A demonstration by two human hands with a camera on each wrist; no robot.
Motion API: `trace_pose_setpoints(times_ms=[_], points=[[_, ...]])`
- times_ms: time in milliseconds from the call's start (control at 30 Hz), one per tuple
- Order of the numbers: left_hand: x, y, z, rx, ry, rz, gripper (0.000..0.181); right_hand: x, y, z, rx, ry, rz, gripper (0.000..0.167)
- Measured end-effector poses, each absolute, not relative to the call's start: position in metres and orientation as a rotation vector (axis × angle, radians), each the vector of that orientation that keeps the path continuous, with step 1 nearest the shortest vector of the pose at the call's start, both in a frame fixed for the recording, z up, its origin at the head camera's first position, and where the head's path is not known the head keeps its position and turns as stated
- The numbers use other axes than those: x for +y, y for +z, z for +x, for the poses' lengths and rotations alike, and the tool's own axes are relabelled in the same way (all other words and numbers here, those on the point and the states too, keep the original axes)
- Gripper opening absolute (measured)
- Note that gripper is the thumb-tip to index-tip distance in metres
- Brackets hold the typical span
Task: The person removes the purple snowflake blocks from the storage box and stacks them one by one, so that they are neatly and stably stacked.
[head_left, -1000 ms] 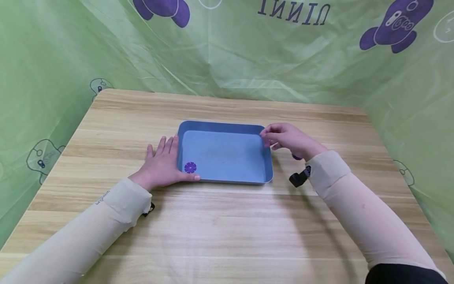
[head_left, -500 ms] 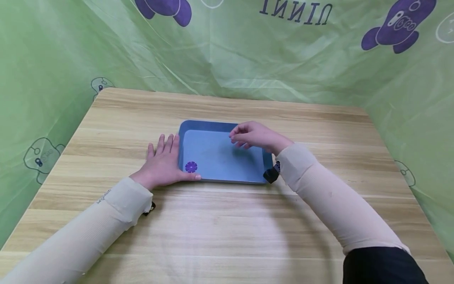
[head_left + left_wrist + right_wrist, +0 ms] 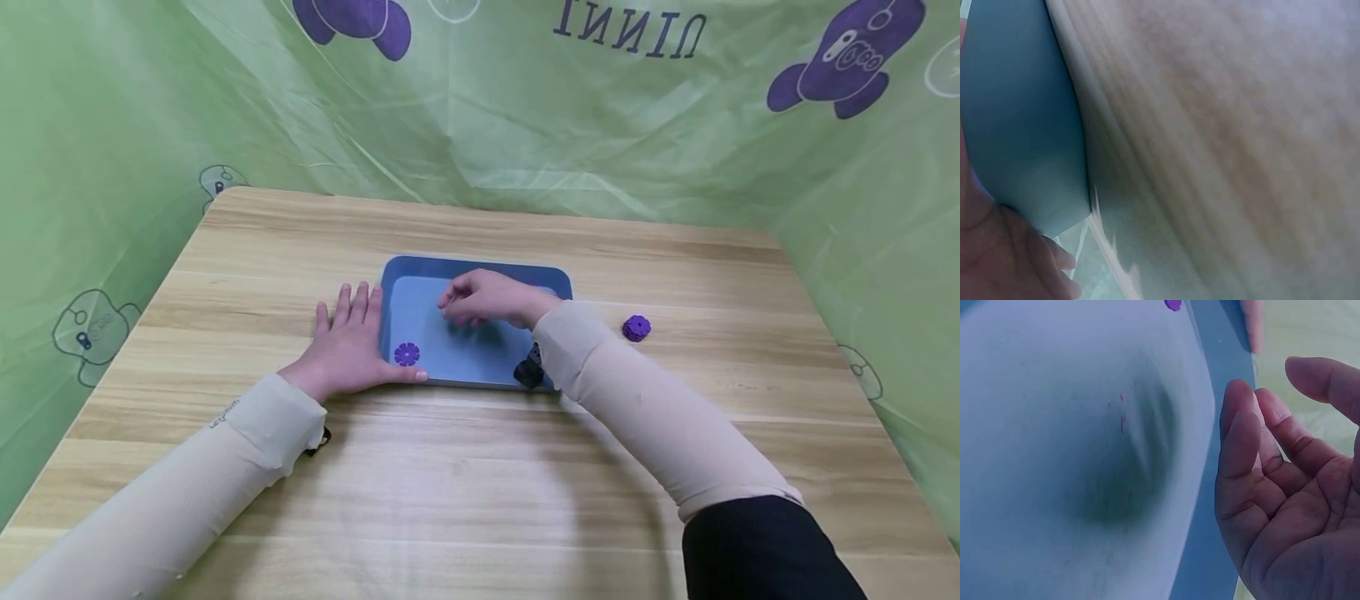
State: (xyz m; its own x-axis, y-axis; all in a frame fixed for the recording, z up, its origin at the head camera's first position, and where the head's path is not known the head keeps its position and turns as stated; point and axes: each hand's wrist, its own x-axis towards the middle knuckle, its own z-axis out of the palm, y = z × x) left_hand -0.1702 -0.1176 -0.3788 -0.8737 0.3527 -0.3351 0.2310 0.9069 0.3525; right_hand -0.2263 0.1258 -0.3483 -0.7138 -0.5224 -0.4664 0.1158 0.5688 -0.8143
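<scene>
A shallow blue tray (image 3: 480,385) lies on the wooden table, with one purple flower-shaped disc (image 3: 407,354) flat in its near left corner. My left hand (image 3: 345,354) is spread at the tray's left end, fingers straight and thumb along the front edge; the left wrist view shows its palm (image 3: 1004,256) against the tray's side. Over the middle of the tray hovers my right hand (image 3: 491,298). In the right wrist view its fingers (image 3: 1238,450) are loosely bent, the thumb (image 3: 1319,378) stands apart, and nothing shows between them.
To the right of the tray, beyond the right sleeve (image 3: 637,408), a small pile of purple flower-shaped discs (image 3: 637,327) sits on the table (image 3: 450,492). A green printed sheet (image 3: 487,125) encloses the table's back and sides.
My right hand has moved left from the tray's right edge to above its middle, leaving the purple pile in full view. The left hand has stayed in place.
</scene>
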Motion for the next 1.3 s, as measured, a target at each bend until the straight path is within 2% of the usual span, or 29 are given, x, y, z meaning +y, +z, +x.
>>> trace_pose_setpoints(times_ms=[467, 933, 1167, 1300], points=[[-0.116, -0.379, -0.169, 2.659, 0.430, 0.424, 0.147, 0.081, -0.354, -0.232, 2.100, -0.910, -0.503, 0.020], [-0.116, -0.380, -0.170, 2.673, 0.430, 0.441, 0.152, 0.061, -0.359, -0.233, 2.111, -0.569, -0.832, 0.030], [-0.115, -0.378, -0.170, 2.672, 0.442, 0.442, 0.151, 0.056, -0.365, -0.231, 2.161, -0.475, -0.937, 0.015], [-0.116, -0.378, -0.170, 2.675, 0.438, 0.435, 0.151, 0.056, -0.366, -0.232, 2.168, -0.493, -0.924, 0.016]])
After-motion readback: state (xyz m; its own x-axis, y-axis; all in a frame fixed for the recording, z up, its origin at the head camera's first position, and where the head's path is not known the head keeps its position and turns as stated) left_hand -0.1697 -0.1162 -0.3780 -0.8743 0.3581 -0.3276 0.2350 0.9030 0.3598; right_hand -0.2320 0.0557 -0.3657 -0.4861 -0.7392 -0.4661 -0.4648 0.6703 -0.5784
